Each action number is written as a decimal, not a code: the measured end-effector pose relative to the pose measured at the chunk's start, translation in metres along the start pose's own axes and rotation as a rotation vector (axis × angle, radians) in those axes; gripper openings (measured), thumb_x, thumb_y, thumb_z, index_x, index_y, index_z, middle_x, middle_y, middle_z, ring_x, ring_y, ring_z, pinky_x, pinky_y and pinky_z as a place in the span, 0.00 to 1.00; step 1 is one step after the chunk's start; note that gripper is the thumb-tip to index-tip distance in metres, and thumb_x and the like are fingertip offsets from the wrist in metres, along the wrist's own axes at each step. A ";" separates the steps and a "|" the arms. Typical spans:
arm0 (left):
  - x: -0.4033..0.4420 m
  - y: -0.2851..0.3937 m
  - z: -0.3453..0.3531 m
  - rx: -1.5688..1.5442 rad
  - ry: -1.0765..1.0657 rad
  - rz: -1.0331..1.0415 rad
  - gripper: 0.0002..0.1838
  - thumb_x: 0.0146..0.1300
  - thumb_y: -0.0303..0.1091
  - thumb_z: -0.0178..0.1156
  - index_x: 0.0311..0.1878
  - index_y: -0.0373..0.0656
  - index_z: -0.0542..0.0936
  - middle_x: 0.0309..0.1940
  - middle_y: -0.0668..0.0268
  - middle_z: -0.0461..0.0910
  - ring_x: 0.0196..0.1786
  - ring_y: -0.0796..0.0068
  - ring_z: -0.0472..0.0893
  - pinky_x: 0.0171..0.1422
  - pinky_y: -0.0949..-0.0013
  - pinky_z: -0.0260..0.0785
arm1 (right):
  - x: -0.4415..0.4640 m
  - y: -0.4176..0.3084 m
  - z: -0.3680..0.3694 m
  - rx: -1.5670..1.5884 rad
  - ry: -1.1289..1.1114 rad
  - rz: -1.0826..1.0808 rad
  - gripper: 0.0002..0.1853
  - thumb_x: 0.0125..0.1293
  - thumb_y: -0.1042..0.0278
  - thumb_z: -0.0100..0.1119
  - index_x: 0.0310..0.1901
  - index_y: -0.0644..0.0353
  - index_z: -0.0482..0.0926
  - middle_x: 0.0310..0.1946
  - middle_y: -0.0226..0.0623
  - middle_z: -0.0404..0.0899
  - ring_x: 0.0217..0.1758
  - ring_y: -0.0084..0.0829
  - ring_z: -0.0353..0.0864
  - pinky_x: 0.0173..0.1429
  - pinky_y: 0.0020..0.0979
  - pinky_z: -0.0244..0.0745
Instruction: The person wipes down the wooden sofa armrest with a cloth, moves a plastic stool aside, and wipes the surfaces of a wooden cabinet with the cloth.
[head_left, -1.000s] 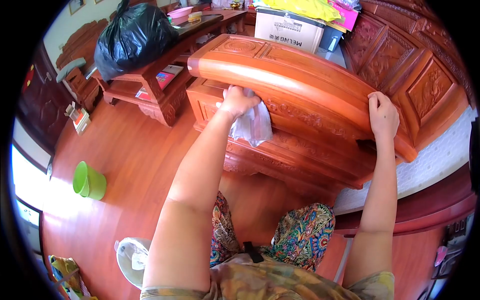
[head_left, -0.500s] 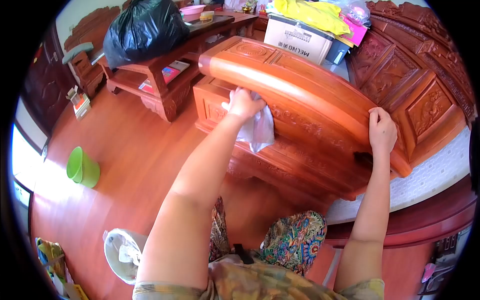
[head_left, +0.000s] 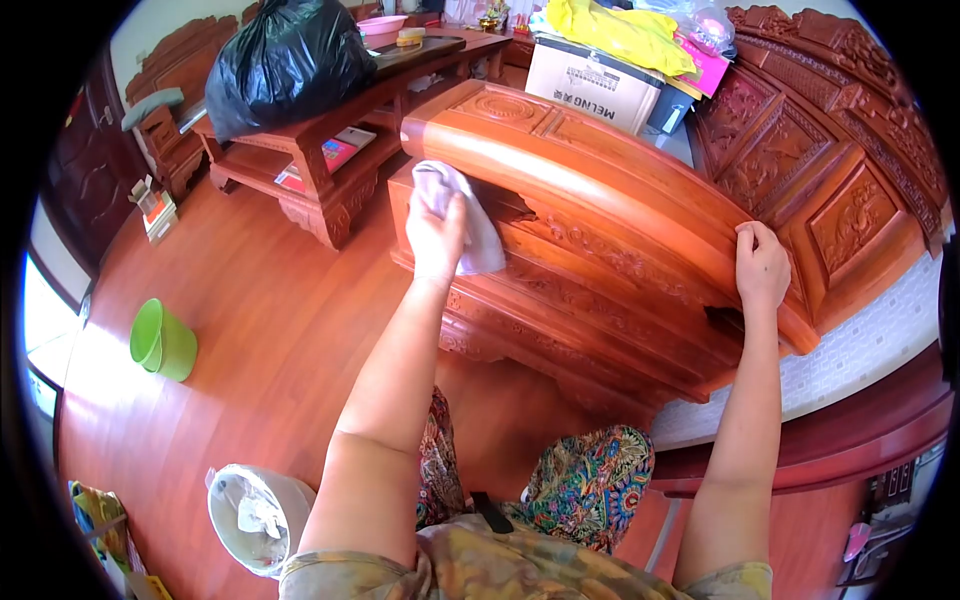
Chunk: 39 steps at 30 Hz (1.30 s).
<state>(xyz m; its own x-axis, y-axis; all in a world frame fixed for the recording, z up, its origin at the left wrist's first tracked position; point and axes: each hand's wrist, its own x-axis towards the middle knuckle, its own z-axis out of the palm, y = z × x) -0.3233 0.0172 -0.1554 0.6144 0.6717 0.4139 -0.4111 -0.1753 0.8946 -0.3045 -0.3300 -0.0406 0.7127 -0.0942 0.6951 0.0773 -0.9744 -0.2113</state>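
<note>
My left hand (head_left: 437, 232) is closed on a pale cloth (head_left: 478, 240), which hangs down beside the fingers. Hand and cloth are at the left end of a carved reddish wooden piece of furniture (head_left: 580, 155), just below its rounded top rail. On the right, my right hand (head_left: 762, 264) rests with curled fingers over the edge of that rail, gripping it. Below the rail runs a carved front panel, with a dark opening near my right wrist.
A black plastic bag (head_left: 290, 70) sits on a wooden table (head_left: 315, 165). A green bucket (head_left: 163, 341) and a white bin (head_left: 262, 518) stand on the floor at the left. Behind the rail is a cardboard box (head_left: 592, 85) under a yellow bag (head_left: 625, 35).
My left hand has moved left with the cloth, from under the rail to the furniture's left end, and turned upward. My right hand stays on the rail.
</note>
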 end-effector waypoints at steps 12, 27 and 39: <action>0.045 0.001 -0.002 0.648 -0.963 0.695 0.16 0.59 0.35 0.49 0.49 0.38 0.73 0.45 0.51 0.75 0.51 0.49 0.72 0.59 0.55 0.59 | 0.001 0.000 0.000 0.030 0.006 -0.046 0.13 0.62 0.57 0.43 0.34 0.52 0.77 0.36 0.36 0.78 0.38 0.45 0.76 0.42 0.40 0.69; 0.051 0.020 0.025 0.865 -1.145 0.358 0.16 0.62 0.44 0.46 0.43 0.46 0.78 0.39 0.56 0.78 0.45 0.56 0.76 0.50 0.59 0.67 | 0.000 0.002 -0.003 0.059 0.003 -0.077 0.13 0.63 0.59 0.42 0.34 0.54 0.78 0.38 0.37 0.78 0.40 0.43 0.76 0.44 0.38 0.69; 0.072 -0.011 0.053 0.620 -0.816 0.164 0.21 0.61 0.45 0.50 0.56 0.49 0.71 0.54 0.56 0.71 0.58 0.58 0.69 0.61 0.64 0.61 | 0.002 0.004 -0.002 0.075 0.000 -0.091 0.13 0.63 0.60 0.43 0.34 0.56 0.78 0.37 0.37 0.78 0.40 0.42 0.76 0.44 0.37 0.69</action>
<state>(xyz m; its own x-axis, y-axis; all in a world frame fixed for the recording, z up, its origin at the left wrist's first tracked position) -0.2386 0.0295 -0.1264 0.9463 -0.0454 0.3202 -0.2545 -0.7154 0.6507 -0.3041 -0.3347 -0.0386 0.7006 -0.0063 0.7136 0.1934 -0.9609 -0.1983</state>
